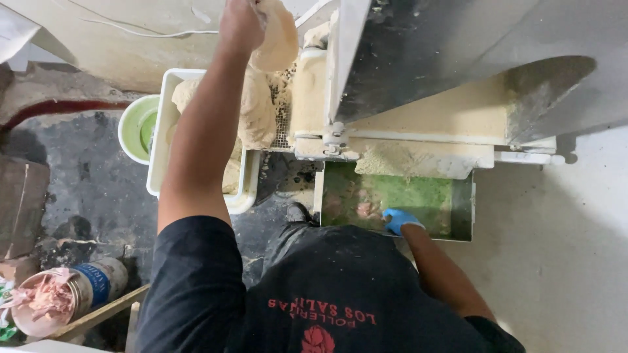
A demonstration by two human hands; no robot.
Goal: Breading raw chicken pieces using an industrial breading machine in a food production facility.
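While the left hand (241,25) is raised high at the top of the view, we see it closed around the upper end of a pale beige, soft dough lump (275,40) — fingers curled tight on it, the mass hanging down beside the dough-caked metal machine (418,59). Below it sits more of the same dough, a big pile in a white rectangular plastic tub (159,144) on the dark stained floor (85,183), with a light green round bucket (134,127) touching the tub's far side.

The right hand (399,220), in a blue glove, is low down inside the green-stained metal tray (458,216) under the machine's outlet, fingers bent over a small pinkish-beige piece (365,209) — we cannot tell if it is actually gripped or only touched.

Handling, as we judge it: the dough looks soft, heavy for its size, stretchy and sticky — it sags under its own weight, so a pinch at one end would likely let it tear or thin out. Better taken with a full palm under the bulk, or a wide wrap around the thick middle. Not fragile, not slippery; it clings.
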